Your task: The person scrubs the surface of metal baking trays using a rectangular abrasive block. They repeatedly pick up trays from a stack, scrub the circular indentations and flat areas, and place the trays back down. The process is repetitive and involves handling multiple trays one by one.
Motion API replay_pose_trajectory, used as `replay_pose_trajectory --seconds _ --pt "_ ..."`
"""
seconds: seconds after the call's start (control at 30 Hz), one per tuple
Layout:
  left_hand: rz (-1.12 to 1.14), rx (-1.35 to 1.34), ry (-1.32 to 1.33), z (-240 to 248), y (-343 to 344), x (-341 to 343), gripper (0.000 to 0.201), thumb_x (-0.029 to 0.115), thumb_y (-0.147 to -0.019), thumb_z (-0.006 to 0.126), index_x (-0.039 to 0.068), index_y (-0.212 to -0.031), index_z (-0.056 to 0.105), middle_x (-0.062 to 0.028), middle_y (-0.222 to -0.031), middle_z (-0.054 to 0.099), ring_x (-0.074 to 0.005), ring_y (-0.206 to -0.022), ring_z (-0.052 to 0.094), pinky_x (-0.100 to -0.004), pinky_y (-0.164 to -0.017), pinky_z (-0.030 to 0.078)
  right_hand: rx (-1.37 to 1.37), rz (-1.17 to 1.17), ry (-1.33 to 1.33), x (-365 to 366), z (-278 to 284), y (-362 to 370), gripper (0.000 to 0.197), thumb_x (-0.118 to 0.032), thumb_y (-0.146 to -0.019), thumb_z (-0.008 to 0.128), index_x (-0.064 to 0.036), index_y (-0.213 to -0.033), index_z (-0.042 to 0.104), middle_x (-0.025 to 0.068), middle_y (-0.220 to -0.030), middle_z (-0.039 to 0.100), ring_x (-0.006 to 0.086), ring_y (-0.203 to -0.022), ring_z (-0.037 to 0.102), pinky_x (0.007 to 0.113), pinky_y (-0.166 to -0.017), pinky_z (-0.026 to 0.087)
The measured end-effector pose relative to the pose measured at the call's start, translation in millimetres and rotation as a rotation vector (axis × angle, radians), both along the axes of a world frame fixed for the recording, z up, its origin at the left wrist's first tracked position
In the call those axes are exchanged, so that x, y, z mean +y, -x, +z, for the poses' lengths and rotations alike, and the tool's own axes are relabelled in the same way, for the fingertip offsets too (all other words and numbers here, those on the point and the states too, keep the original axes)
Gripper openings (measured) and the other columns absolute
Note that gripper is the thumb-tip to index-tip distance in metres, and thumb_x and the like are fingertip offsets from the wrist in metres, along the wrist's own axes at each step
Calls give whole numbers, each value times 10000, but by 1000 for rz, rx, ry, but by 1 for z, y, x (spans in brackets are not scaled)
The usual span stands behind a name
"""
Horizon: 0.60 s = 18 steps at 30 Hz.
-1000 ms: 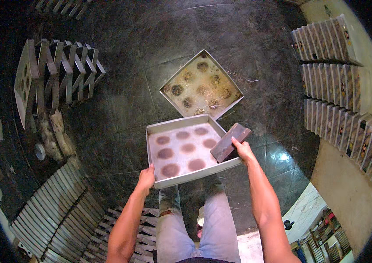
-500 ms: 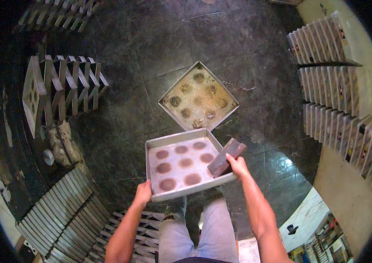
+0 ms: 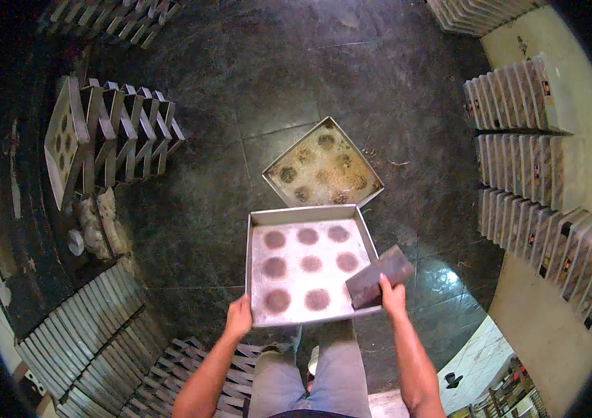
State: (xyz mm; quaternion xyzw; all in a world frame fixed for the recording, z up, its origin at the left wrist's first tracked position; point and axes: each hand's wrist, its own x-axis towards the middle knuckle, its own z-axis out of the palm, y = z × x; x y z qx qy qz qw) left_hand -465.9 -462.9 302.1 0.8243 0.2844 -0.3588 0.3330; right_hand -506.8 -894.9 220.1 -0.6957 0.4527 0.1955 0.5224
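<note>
A square metal baking tray (image 3: 294, 280) with raised sides and rows of round brown stains is held over my legs. My left hand (image 3: 239, 318) is closed around its near left corner. At the near right corner, my right hand (image 3: 393, 296) grips a dark rectangular scraper-like plate (image 3: 383, 274), thumb on top; its lower end lies over the tray's corner. Whether those fingers also hold the tray rim is hidden. Beyond the held tray, a second square tray (image 3: 321, 164) with dark round stains and yellowish crumbs lies on the floor, partly covered by the held one.
Crisscross stacked trays (image 3: 118, 139) stand at the left, with more trays piled at the lower left (image 3: 90, 327). A whitish cloth bundle (image 3: 101, 223) lies nearby. Stacks of clear packed containers (image 3: 519, 160) line the right wall. Crumbs lie on the dark floor beside the floor tray.
The held tray has turned to sit squarer and shifted slightly right. The dark plate in my right hand has tilted flatter and moved right and nearer. Both hands keep their grip.
</note>
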Motion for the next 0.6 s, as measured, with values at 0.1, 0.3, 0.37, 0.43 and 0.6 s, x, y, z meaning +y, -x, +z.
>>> replay_pose_trajectory --seconds 0.1,0.3,0.37,0.43,0.6 --pt "-30 -174 -29 8 42 4 461 331 -1062 374 -7 -1264 613 -279 -1080 687 -465 -1060 647 -470 -915 503 -46 -215 -60 19 12 30 584 -365 -905 742 80 -1254 597 149 -1232 649 230 -1110 603 357 -983 457" --pt "-231 296 -206 -61 10 51 513 388 -1034 380 -23 -1177 650 -278 -1113 682 -463 -1061 649 -537 -935 498 166 99 61 35 -6 -15 520 -368 -903 723 100 -1125 673 160 -1096 710 238 -986 656 363 -899 505" --pt "-455 474 -174 -79 5 87 541 422 -1011 420 -39 -1164 658 -284 -1115 680 -457 -1049 658 -538 -919 510 207 157 16 51 0 -34 520 -377 -895 718 103 -1094 689 170 -1058 722 254 -978 667 374 -888 510" --pt "-536 472 -9 -24 7 99 580 458 -984 467 -52 -1191 650 -288 -1158 669 -450 -1063 657 -525 -919 518 133 252 80 71 50 -41 530 -375 -883 724 105 -1104 686 188 -1056 724 270 -990 674 386 -890 511" --pt "70 59 13 114 79 164 398 399 -951 578 151 -1253 654 -230 -1162 682 -444 -1107 636 -510 -963 493 -113 227 155 171 177 -22 584 -371 -870 754 86 -1212 630 192 -1164 691 291 -1050 651 401 -945 494"
